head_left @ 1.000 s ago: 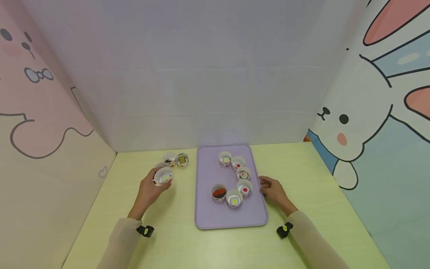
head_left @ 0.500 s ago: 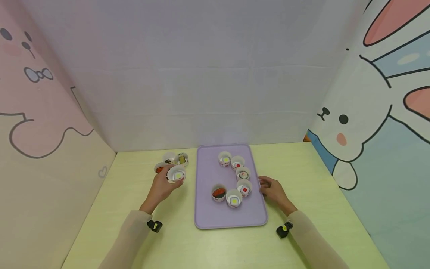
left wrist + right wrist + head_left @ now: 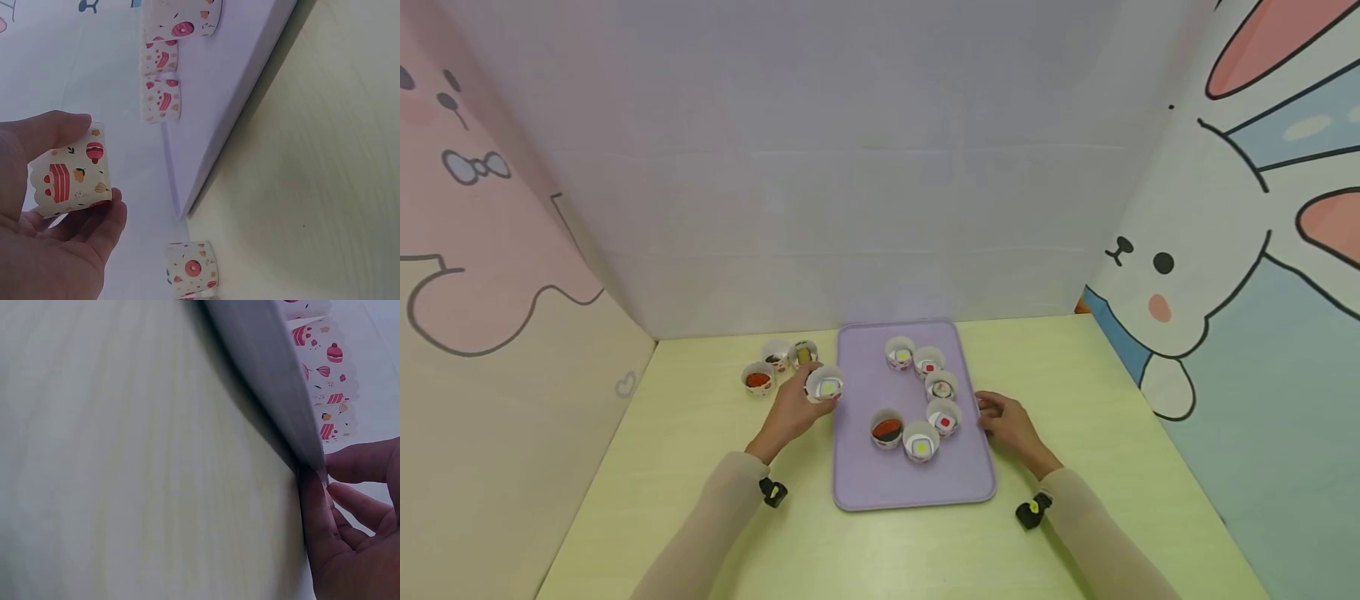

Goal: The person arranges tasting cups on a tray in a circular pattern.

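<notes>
My left hand grips a white paper baking cup between thumb and fingers, over the tray's left edge. Inside that cup lies a white piece with a yellow-green square. Red cake and macaron prints on its side show in the left wrist view, where the cup is clear of the table. At the right side of the lilac tray, my right hand pinches the rim with thumb and fingers. Several similar cups stand on the tray in a curve, among them one with a red-and-black piece and one with a yellow-centred piece.
Left of the tray, three cups stand grouped on the pale yellow table: one with red filling, one with a dark piece, and one with a yellow-green piece. A pale curtain closes off the back.
My left hand has carried its cup rightward from beside the grouped cups to the tray's left edge, uncovering the red-filled cup. The right hand has stayed at the tray rim.
</notes>
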Available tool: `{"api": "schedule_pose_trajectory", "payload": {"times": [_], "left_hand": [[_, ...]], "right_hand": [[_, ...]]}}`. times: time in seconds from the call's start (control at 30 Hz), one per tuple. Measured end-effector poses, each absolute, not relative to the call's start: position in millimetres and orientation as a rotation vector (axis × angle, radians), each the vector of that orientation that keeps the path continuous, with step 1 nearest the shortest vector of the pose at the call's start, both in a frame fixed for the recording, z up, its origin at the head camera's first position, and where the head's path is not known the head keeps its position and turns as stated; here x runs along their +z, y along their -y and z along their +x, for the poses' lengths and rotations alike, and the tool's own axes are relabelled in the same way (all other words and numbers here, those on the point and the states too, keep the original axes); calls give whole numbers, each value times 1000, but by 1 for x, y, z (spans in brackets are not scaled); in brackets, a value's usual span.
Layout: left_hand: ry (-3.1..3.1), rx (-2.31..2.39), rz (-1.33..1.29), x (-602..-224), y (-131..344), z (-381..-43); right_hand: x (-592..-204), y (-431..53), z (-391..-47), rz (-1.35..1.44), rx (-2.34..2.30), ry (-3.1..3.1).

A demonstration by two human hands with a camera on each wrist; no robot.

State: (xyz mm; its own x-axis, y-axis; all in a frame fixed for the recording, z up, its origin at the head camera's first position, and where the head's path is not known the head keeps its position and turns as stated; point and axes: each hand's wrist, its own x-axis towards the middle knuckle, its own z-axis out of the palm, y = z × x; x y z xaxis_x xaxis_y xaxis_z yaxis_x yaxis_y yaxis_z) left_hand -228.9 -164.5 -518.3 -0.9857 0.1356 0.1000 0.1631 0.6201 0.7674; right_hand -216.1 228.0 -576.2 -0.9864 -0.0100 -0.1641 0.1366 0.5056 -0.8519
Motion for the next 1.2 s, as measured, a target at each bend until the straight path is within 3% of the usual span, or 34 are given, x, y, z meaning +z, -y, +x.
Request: {"api": "schedule_pose_trajectory", "payload": {"times": [1.2], "left_hand": [[2933, -1296, -425, -569, 116, -253]], "right_hand": [[-576, -229, -216, 104, -1508, -2591]]}}
